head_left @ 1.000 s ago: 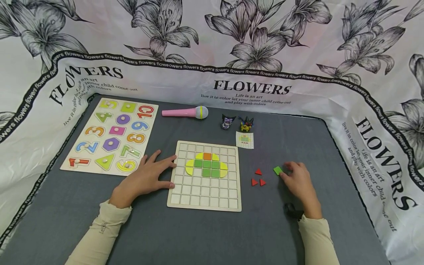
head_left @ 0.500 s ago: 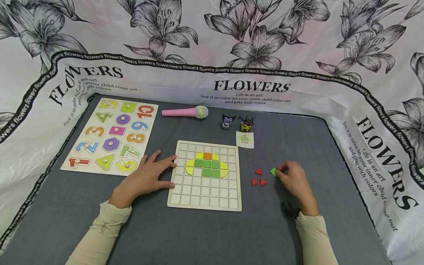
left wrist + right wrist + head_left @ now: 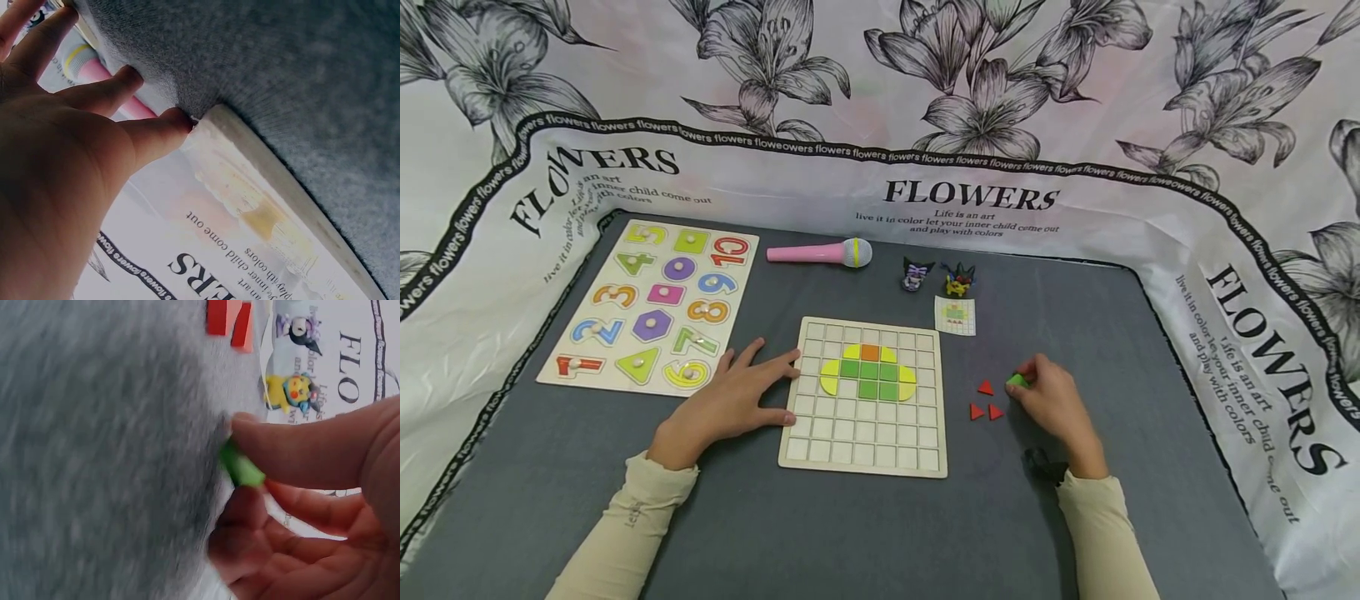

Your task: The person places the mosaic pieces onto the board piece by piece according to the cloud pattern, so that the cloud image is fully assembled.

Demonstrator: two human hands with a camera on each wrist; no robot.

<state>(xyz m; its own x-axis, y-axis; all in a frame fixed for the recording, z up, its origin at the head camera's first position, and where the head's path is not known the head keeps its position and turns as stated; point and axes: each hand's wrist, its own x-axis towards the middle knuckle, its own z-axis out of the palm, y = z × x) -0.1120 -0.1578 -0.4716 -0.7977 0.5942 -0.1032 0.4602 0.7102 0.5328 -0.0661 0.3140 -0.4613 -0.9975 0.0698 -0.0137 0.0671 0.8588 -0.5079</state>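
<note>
My right hand (image 3: 1056,404) pinches a small green square tile (image 3: 240,464) between thumb and fingers, just right of three red triangle tiles (image 3: 976,412) on the table. With fingers spread, my left hand (image 3: 730,400) rests at the left edge of a wooden grid board (image 3: 865,457), its fingertips touching the rim. Set in the board's upper cells are several green square tiles (image 3: 868,390), an orange square tile (image 3: 869,353) and several yellow rounded tiles (image 3: 829,377). A small pattern card (image 3: 955,317) lies beyond the board's far right corner.
A number and shape puzzle board (image 3: 658,292) lies at the left, close to my left hand. Along the back are a pink toy microphone (image 3: 816,253) and two small figurines, one dark (image 3: 915,275) and one yellow (image 3: 958,281). A printed flower sheet (image 3: 970,196) borders the table.
My right hand has drawn the green tile leftward toward the red triangles, its fingers closing over more of it. My left hand and the board have stayed in place.
</note>
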